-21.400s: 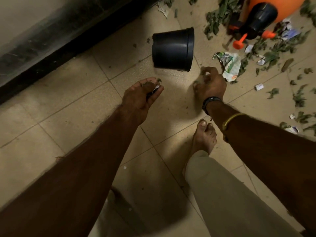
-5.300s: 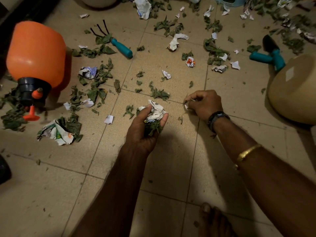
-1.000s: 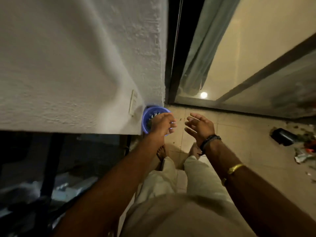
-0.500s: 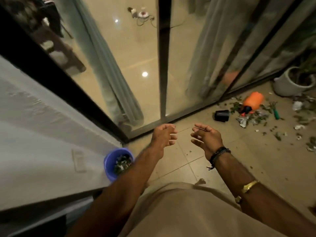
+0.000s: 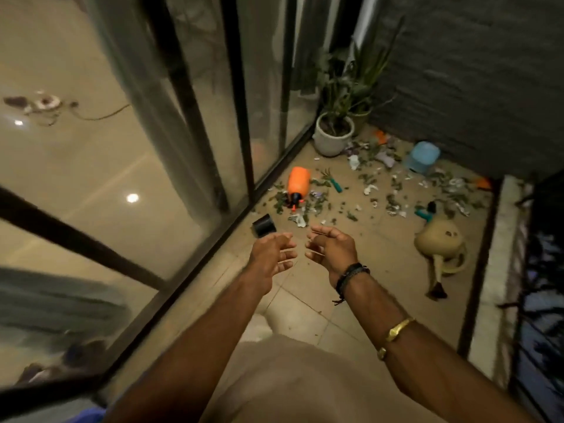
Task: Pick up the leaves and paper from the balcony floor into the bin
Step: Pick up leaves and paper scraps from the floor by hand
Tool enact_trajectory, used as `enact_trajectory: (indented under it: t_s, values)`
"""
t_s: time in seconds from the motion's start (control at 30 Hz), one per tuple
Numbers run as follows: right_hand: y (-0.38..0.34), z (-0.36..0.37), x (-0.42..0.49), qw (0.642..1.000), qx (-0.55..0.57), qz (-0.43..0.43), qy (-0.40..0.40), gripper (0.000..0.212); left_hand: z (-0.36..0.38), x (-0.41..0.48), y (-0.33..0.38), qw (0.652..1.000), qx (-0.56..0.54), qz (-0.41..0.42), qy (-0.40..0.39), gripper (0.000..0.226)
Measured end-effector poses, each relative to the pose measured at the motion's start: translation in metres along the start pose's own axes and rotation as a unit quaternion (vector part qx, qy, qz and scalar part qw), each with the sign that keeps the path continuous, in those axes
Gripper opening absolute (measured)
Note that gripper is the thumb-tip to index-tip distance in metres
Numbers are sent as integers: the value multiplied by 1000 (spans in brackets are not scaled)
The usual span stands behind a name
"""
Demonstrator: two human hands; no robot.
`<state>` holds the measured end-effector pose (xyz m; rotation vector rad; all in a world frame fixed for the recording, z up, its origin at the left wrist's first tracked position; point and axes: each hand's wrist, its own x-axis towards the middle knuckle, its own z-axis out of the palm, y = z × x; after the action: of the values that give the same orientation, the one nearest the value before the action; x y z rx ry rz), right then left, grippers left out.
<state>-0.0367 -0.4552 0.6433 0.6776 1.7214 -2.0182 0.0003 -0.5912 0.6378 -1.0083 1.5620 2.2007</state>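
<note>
We see the tiled balcony floor (image 5: 311, 303) strewn with leaves (image 5: 317, 206) and paper scraps (image 5: 370, 189), plus an orange sprayer (image 5: 298, 185), black pot (image 5: 263, 225) and tan watering can (image 5: 439, 242).

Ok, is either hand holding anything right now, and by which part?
Nothing is held. The left hand and right hand are out in front, fingers loosely spread and empty; the leaves lie on the floor beyond.

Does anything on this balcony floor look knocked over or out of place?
The orange sprayer lies on its side by the glass door, a black pot is tipped over nearby, a beige watering can looks toppled, and leaves and paper scraps litter the tiles.
</note>
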Motion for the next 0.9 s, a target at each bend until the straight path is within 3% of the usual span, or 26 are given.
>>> enact_trajectory:
  t_s: [0.43, 0.8, 0.9]
  values:
    - [-122, -86, 190, 988, 37, 6, 149, 23, 187, 191, 88, 983, 148, -50, -96, 13]
    - [-224, -155, 349, 982, 42, 34, 183, 18, 324, 318, 146, 969, 168, -135, -125, 12]
    - [-243, -189, 408, 983, 23, 49, 174, 19, 370, 353, 143, 976, 164, -116, -86, 11]
